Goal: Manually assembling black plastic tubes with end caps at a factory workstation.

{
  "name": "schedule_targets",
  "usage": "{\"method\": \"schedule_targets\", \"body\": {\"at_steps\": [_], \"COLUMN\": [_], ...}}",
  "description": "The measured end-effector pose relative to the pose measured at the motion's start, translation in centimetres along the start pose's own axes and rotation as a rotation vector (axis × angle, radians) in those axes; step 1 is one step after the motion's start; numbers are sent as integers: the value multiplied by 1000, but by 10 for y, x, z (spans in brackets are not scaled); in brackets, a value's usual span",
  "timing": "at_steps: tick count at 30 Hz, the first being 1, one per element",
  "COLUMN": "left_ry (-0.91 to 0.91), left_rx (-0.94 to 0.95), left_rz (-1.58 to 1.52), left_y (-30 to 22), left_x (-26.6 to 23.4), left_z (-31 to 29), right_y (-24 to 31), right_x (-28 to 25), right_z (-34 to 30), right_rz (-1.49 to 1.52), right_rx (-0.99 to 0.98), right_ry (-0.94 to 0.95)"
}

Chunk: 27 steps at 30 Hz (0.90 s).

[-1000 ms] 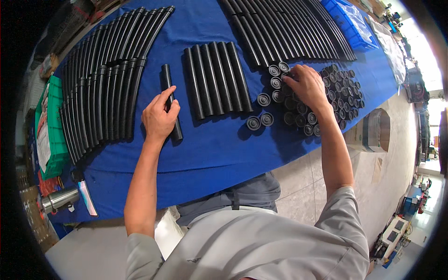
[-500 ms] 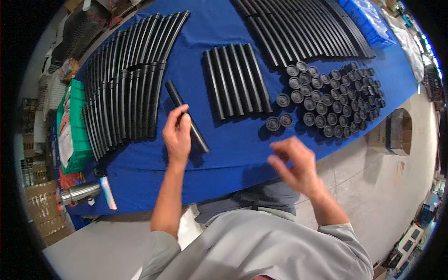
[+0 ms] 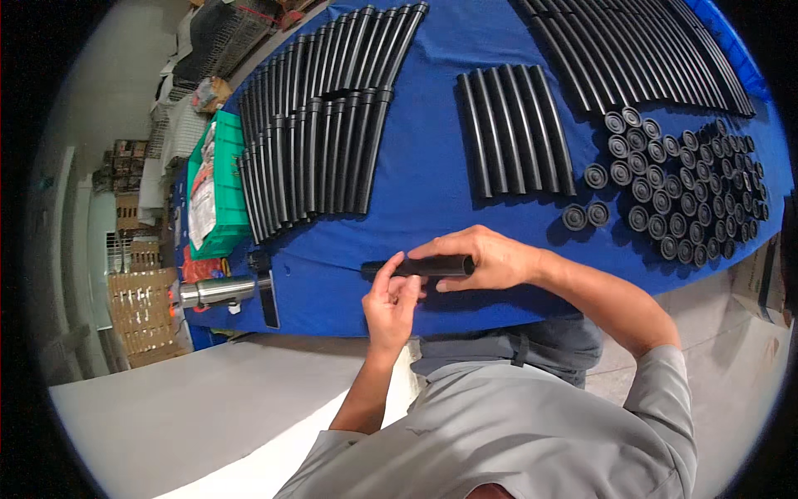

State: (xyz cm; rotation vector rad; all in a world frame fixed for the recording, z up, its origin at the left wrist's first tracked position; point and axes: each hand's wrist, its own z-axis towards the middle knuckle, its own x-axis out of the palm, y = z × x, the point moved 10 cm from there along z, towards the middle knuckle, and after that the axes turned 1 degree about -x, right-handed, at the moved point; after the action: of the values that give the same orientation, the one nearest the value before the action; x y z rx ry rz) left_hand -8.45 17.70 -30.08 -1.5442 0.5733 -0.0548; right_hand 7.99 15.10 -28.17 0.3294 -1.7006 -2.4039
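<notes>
Both my hands hold one short black tube [image 3: 432, 266] level above the near edge of the blue table [image 3: 424, 191]. My right hand [image 3: 486, 256] wraps over its right part from above. My left hand [image 3: 391, 301] grips its left end with thumb and fingers. Whether a cap sits on the covered right end I cannot tell. A row of several short black tubes [image 3: 515, 129] lies flat further back. To the right is a heap of black round end caps [image 3: 682, 191], and two single caps [image 3: 586, 216] lie nearest my right hand.
Long black tubes [image 3: 312, 150] lie in rows at the left, and more long tubes [image 3: 648, 54] at the far right. A green crate [image 3: 214, 195] stands at the table's left end. A metal tool [image 3: 218, 291] lies by the near-left corner.
My left hand lifted the short tube off the table and brought it toward me. My right hand left the cap heap and closed over the tube's right part.
</notes>
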Motion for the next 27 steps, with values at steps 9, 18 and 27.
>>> {"method": "schedule_targets", "body": {"at_steps": [9, 18, 27], "left_ry": [66, 435, 456], "left_rx": [570, 200, -28], "left_rz": [782, 373, 317], "left_y": [-62, -45, -14], "left_x": [25, 21, 27], "left_z": [16, 34, 24], "right_y": [-24, -12, -9], "right_x": [-17, -13, -15], "right_z": [-10, -13, -14], "right_rz": [63, 311, 79], "right_rx": [150, 74, -18], "right_ry": [-118, -59, -75]}}
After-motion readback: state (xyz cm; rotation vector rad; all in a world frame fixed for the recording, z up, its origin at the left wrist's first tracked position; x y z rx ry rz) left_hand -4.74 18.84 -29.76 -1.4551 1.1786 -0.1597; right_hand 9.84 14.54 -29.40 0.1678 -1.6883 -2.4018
